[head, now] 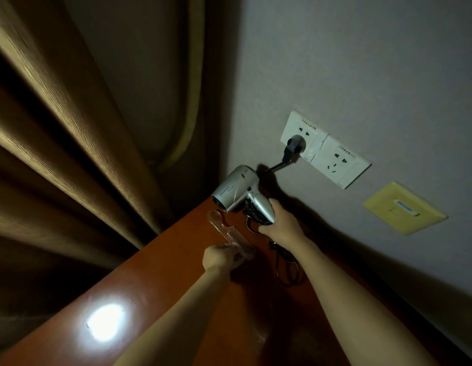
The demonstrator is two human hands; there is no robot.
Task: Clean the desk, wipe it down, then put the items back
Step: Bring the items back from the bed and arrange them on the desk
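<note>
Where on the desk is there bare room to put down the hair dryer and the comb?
The near desk is bare, from the bright light reflection up toward the left hand. The far corner is crowded: the comb, the hair dryer in the right hand, and its cord along the wall.

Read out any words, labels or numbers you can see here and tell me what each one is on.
Nothing can be quoted with confidence.
Hair dryer, held by the right hand: dark print on the barrel, too blurred to read.
Left socket and right socket: small print along the top edges, too small to read.
Yellow wall plate: blue and white label, illegible.
Comb in the left hand: no text visible.
</note>
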